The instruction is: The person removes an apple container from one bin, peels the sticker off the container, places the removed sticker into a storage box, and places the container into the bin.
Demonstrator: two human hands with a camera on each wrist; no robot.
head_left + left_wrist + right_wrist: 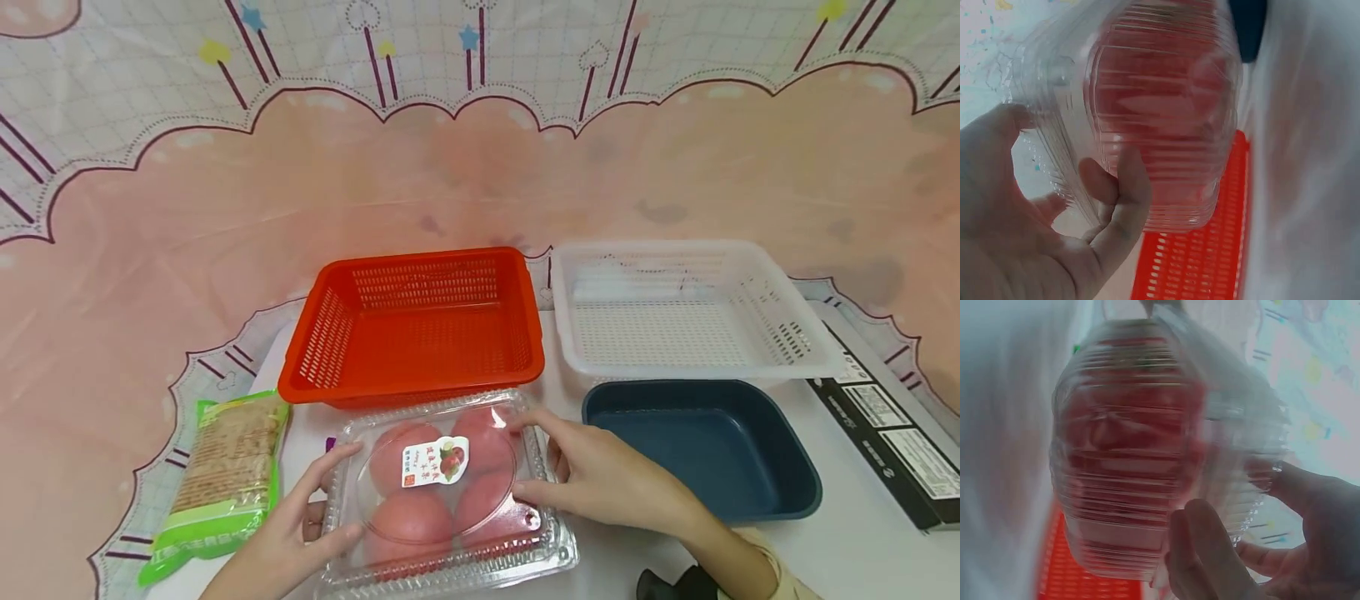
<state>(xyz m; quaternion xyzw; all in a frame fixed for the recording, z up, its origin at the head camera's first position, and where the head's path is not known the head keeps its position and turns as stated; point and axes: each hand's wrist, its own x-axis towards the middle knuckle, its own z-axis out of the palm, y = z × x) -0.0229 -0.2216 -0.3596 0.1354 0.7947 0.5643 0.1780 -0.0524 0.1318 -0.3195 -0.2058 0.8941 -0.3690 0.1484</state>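
A clear plastic clamshell box (358, 517) of round pinkish-red fruit (411, 521) lies between both hands, with a white label (429, 462) on its lid. My left hand (296, 521) grips the box's left edge, thumb on the top. In the left wrist view its curled fingers (1132, 200) press the ribbed side under the rim. On the other side my right hand (600, 471) holds the right edge, thumb and fingers over the lid. Its fingers (1207, 537) bend against the rim in the right wrist view. Whether the box touches the table cannot be told.
Behind the box stands a red basket (442, 392), with a white basket (697, 367) to its right. A dark blue tub (705, 396) sits in front of the white one. A green-trimmed bag (225, 475) lies left, a black-and-white carton (892, 433) right, a black object (678, 586) at the bottom.
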